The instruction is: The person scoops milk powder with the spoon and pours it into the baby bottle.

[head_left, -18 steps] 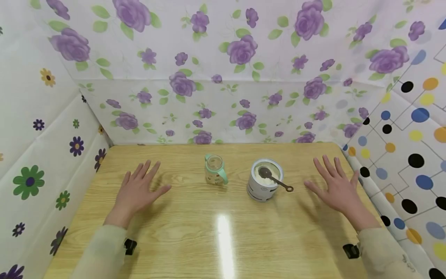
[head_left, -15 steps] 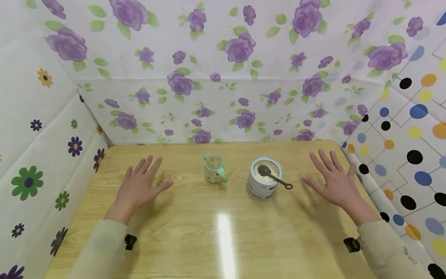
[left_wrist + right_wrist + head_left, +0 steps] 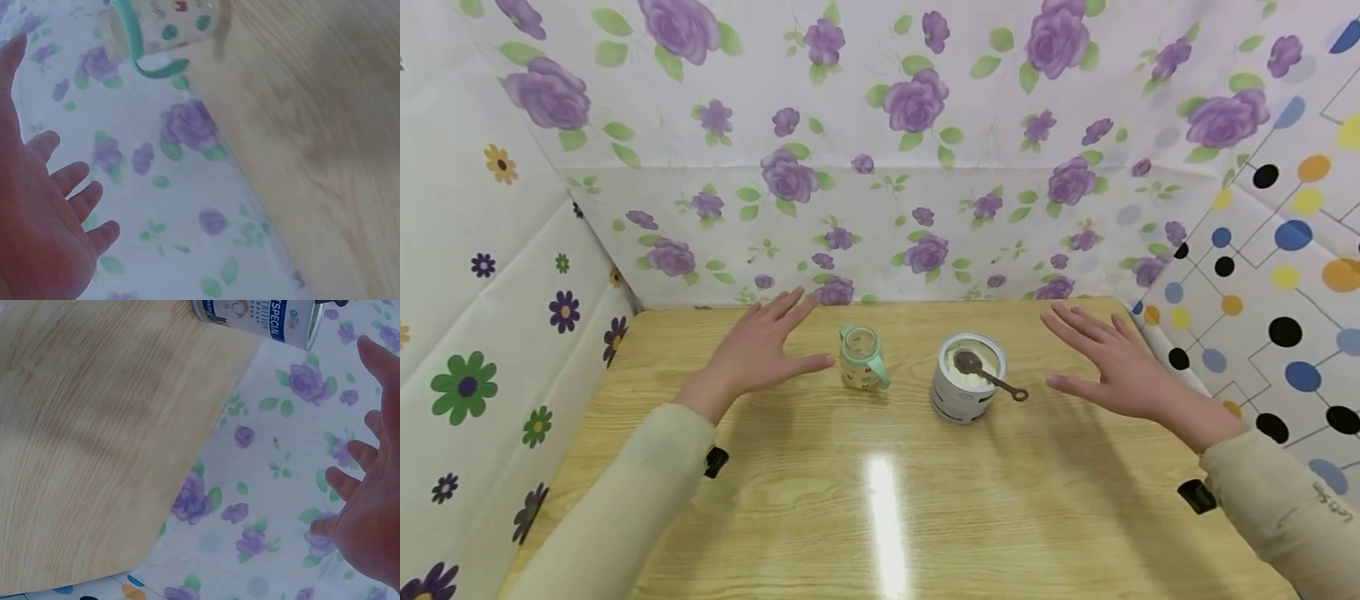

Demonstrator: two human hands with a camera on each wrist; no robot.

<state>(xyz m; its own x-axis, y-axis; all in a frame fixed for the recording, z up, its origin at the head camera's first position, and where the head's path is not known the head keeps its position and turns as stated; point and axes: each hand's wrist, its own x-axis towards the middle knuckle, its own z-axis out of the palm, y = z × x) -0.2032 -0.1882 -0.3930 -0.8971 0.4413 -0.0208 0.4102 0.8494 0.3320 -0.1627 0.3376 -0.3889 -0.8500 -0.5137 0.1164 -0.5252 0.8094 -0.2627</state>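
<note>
A small clear bottle (image 3: 859,360) with a mint-green collar and two handles stands uncapped on the table. To its right is a white powder tin (image 3: 961,402), open at the top and filled with pale powder. A dark spoon (image 3: 992,379) lies across the powder, its handle sticking out over the rim. My left hand (image 3: 752,354) hovers left of the bottle, fingers spread, thumb tip close to the bottle. On the tin's right my right hand (image 3: 1116,367) is held above the table with straight fingers. Both hands hold nothing.
The wooden table (image 3: 790,508) meets a purple-flowered cloth (image 3: 917,175) at its far edge. A flower-print cloth (image 3: 512,333) hangs on the left, a dotted cloth (image 3: 1262,300) on the right. Black wrist straps' parts (image 3: 716,462) show under both sleeves.
My left hand has moved right and forward toward the bottle. The right hand has shifted slightly forward and turned inward toward the tin. Bottle, tin and spoon stay in place.
</note>
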